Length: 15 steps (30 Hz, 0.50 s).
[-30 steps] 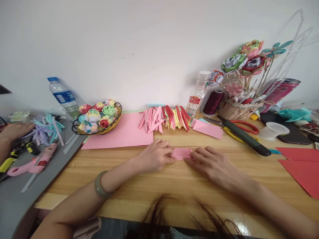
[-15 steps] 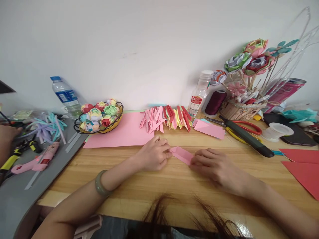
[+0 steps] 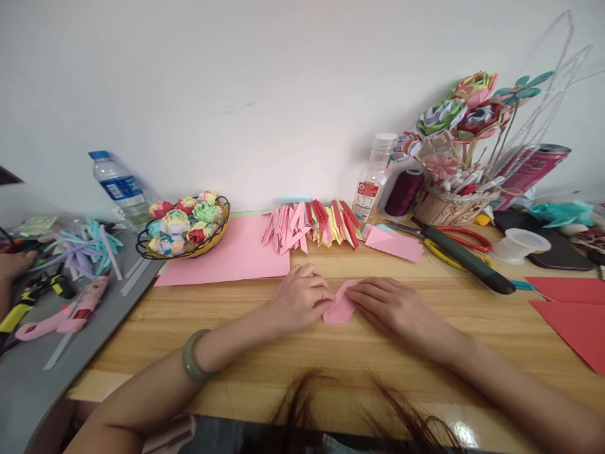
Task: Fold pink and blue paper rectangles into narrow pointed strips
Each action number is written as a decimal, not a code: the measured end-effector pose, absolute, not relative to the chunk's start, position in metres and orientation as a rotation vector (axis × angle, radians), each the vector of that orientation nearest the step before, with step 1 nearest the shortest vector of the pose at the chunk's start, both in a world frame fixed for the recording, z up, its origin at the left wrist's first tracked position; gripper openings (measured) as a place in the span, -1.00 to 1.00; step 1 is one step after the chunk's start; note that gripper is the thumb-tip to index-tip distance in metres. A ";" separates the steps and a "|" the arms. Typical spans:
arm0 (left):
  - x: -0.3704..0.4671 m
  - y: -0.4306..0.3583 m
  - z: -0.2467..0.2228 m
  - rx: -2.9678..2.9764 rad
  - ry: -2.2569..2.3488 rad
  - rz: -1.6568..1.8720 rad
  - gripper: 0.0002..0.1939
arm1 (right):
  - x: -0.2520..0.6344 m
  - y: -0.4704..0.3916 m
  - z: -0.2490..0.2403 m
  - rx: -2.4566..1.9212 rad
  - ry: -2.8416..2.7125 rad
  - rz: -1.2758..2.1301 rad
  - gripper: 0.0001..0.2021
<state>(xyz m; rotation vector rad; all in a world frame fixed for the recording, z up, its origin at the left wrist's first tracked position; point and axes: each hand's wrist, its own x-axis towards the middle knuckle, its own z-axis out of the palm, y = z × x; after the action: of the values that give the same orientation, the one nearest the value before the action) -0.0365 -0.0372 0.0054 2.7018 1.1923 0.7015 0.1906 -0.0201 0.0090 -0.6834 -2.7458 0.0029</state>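
A small folded piece of pink paper point(image 3: 341, 308) lies on the wooden table, between my two hands. My left hand point(image 3: 305, 299), fingers curled, pinches its left edge. From the other side, the fingertips of my right hand point(image 3: 390, 309) press together on the paper's upper right edge. Both thumbs are mostly hidden. Beyond my hands stands a row of folded paper strips point(image 3: 312, 226) in pink, red and yellow. Several flat pink paper slips point(image 3: 394, 244) lie to the right of that row.
Large pink sheets point(image 3: 227, 265) lie under a basket of paper flowers point(image 3: 184, 227) at the left. A glue gun point(image 3: 70, 312) rests on the grey table, near another person's hand point(image 3: 16, 265). Rightward are a dark-handled cutter point(image 3: 467, 258), scissors point(image 3: 467, 238) and red paper point(image 3: 567, 328).
The pink paper has been turned and its end folded, so it looks shorter and more angular. My right hand has moved left and closer to my left hand. The view has shifted slightly.
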 end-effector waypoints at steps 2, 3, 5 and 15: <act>-0.036 -0.040 0.007 2.698 1.176 0.727 -0.84 | 0.192 -0.020 0.009 -0.729 -2.747 -0.087 -0.75; -0.036 -0.041 0.007 2.734 1.158 0.726 -0.83 | 0.192 -0.021 0.009 -0.748 -2.742 -0.115 -0.76; -0.036 -0.042 0.008 2.872 1.116 0.707 -0.80 | 0.192 -0.023 0.010 -0.781 -2.716 -0.143 -0.78; -0.039 -0.038 0.004 3.185 1.108 0.662 -0.79 | 0.196 -0.020 0.014 -0.825 -2.653 0.163 -0.85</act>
<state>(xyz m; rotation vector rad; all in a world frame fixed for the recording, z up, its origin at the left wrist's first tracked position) -0.0389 -0.0375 0.0038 3.1850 1.1082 0.6624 0.1964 -0.0204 0.0139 -0.8247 -2.6530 0.1633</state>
